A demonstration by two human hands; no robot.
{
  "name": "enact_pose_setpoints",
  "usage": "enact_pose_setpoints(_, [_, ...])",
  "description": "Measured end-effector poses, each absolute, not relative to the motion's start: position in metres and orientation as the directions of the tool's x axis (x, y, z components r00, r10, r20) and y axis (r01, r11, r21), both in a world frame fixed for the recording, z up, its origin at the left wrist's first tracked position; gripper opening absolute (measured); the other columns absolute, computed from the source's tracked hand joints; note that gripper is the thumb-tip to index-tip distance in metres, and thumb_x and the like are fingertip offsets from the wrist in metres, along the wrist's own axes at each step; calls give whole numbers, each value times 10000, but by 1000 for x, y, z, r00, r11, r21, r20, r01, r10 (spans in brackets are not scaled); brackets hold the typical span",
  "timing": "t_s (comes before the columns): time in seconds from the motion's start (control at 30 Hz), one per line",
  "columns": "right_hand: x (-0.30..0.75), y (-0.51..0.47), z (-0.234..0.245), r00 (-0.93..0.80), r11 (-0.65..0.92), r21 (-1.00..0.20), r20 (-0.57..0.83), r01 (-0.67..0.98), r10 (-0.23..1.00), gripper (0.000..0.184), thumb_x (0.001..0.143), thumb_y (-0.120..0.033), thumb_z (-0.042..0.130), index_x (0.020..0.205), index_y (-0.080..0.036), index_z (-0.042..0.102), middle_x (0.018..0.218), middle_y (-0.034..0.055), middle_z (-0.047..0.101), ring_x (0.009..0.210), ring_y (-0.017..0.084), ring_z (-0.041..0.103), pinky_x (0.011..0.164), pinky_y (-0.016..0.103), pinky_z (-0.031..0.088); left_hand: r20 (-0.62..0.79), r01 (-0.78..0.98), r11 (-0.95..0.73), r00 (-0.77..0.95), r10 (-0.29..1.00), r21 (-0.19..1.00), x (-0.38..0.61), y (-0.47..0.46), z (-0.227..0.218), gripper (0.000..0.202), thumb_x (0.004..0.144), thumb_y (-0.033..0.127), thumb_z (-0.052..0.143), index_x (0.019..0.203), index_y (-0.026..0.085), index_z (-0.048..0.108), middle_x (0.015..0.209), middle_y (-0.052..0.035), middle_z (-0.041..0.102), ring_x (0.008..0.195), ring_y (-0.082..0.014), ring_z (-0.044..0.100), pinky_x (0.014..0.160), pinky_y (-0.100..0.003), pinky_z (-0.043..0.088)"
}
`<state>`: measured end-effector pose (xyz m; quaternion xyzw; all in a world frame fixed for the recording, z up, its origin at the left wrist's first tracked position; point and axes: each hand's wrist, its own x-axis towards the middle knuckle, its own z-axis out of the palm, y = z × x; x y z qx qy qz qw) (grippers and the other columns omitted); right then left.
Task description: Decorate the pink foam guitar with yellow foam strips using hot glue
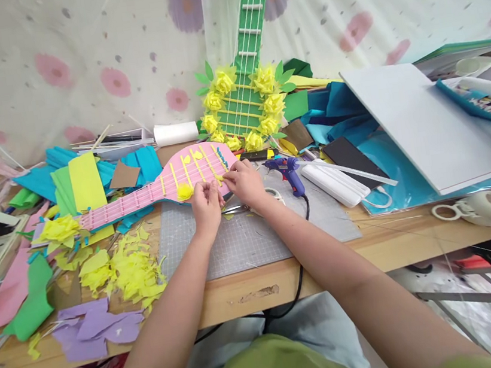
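Pictured at a wooden table (216,302) strewn with coloured paper (87,184), in front of a green guitar (236,113) propped upright at the back. Working at the far edge of a grey mat (254,249), on a pink guitar (179,170) laid face up, with neck pointing left. Shown with the left hand (206,204) at the near edge of the body, fingertips drawn together, impossible to tell on what. Shown, too, with the right hand (245,181) just beside, fingertips bunched over the face, impossible to tell whether gripping anything. Equipped with a glue gun (288,172) to the right, held by neither hand. Trimmed near the left hand with a yellow flower (184,191). Crossed by thin yellow strips (198,166), with one ending by the right fingertips. Engaged, by the look of it, in fixing or straightening small trim on the face. Calling next, most likely, for a light press there, a steady hold on the body and care around the strings.
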<state>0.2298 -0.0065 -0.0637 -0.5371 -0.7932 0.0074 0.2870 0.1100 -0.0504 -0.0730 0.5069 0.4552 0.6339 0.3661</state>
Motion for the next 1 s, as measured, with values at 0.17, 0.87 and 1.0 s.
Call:
enact_pose_setpoints(0.17, [230, -5, -72, -236, 432, -323, 501, 842, 833, 255, 873, -259, 495, 898, -184, 738, 906, 98, 611, 912, 233, 468, 784, 344, 413, 290, 66, -284, -110, 951, 957, 110, -62, -80, 389, 836, 549, 467, 665, 201, 429, 497, 48, 518, 427, -70, 471, 457, -197, 380])
enact_pose_setpoints(0.87, [252, -19, -63, -431, 648, -162, 624, 745, 652, 297, 920, -292, 428, 953, -211, 712, 894, 83, 616, 863, 199, 470, 761, 326, 408, 97, -255, -159, -238, 966, 954, 110, -53, -76, 330, 658, 379, 705, 801, 190, 476, 771, -8, 645, 761, -165, 671, 677, -318, 553])
enact_pose_setpoints(1.0, [255, -33, -57, -540, 721, -122, 581, 682, 609, 334, 938, -292, 374, 1018, -225, 692, 930, 84, 626, 908, 200, 476, 780, 326, 411, -28, -335, -49, -221, 975, 941, 113, -56, -68, 350, 632, 346, 721, 814, 177, 474, 747, -13, 657, 696, -170, 678, 628, -321, 557])
